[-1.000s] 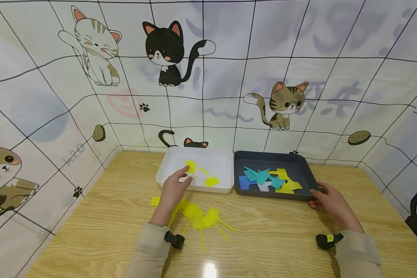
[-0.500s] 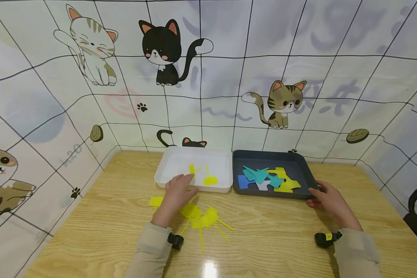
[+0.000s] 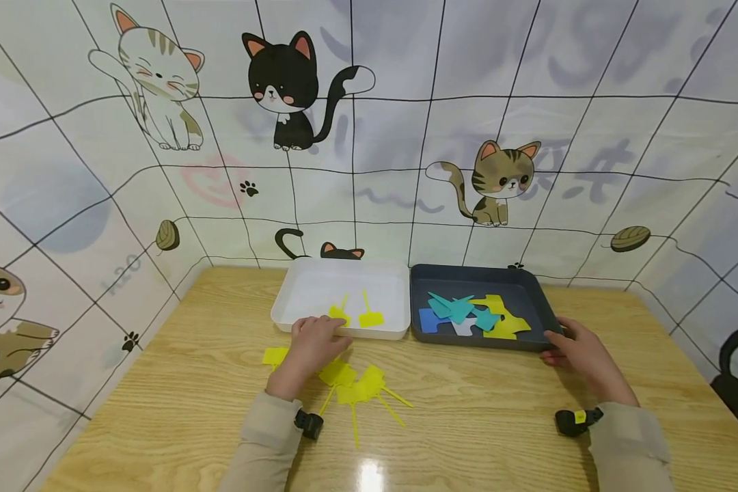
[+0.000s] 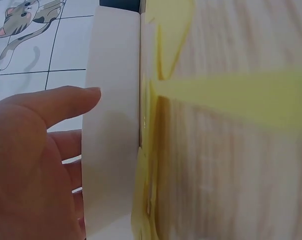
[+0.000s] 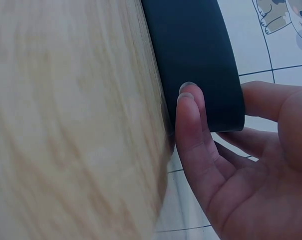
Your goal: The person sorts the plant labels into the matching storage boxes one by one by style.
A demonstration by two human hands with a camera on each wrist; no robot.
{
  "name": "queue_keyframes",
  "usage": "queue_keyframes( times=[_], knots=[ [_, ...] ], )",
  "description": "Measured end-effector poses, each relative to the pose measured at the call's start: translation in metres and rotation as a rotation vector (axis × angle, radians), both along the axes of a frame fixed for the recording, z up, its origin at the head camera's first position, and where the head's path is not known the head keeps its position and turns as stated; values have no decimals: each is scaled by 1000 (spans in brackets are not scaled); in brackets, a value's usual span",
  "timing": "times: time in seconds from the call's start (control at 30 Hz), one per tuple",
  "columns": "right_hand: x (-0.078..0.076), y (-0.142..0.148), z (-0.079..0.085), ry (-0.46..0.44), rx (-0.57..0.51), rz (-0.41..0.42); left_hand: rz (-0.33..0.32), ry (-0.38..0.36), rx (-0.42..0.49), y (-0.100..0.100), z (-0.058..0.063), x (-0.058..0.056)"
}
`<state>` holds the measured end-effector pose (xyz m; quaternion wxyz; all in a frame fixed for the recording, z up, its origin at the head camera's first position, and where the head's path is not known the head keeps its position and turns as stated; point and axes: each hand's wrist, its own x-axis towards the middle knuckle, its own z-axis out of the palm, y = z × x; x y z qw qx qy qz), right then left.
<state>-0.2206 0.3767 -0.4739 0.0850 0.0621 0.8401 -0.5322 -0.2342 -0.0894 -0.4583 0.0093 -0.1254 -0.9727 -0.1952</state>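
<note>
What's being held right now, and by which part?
The right hand holds the dark tray by its near right corner. The left hand is at a yellow piece in the white tray; any hold there cannot be told.

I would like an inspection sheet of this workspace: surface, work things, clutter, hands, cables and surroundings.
Surface: wood-grain table, with a bright reflection.
Work things: white tray holding two yellow pieces; dark tray holding mixed-colour pieces; more yellow pieces on the table.
Clutter: nothing seen.
Hands: left hand reaches over the white tray's near rim; right hand grips the dark tray's near right corner.
Cables: nothing seen.
Surroundings: cat-print backdrop.
</note>
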Motion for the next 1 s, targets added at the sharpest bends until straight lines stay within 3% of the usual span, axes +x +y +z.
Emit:
queue_keyframes(
  times=[0.37,0.57,0.77,0.87,1.0],
  knots=[
    [-3,-1,-1,26,42,-20,-15,-6,-9,-2,-1,-1],
    [0,0,0,5,16,0,-34,29,123,-1,3,0],
    [-1,-1,-1,-1,26,-4,-74,78,224,4,15,5],
    [-2,-1,-1,4,33,-8,-76,56,229,7,23,8],
    [-3,-1,-1,1,33,-9,-151,-69,209,12,34,14]
  ],
)
